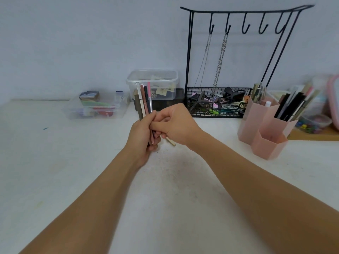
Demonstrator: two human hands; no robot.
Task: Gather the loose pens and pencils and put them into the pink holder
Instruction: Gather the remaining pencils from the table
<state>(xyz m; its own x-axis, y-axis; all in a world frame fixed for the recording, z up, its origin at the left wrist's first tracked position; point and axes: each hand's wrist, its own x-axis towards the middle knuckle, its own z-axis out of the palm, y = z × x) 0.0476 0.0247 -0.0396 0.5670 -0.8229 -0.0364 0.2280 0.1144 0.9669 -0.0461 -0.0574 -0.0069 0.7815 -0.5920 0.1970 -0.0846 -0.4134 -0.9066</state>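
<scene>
Above the white tabletop [73, 180], the left hand [142, 136] grips an upright bundle of thin pens and pencils [145, 98]; the right hand [176, 123] curls around their hidden lower ends. Well right stands the pink plastic hexagonal holder [264, 129], its far contents blurred.

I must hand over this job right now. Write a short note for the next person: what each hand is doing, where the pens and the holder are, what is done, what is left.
Left hand: grips a bundle of pens, upright, above the table.
Right hand: curled on the lower part of the same bundle; one pale stick pokes out below it.
Pink holder: at the right on the table, apart from both hands. Its tall compartments already hold pens; the low front one looks nearly empty.
Done: loose pens gathered in the hands.
Left: carry the bundle right and drop it into the holder.
</scene>
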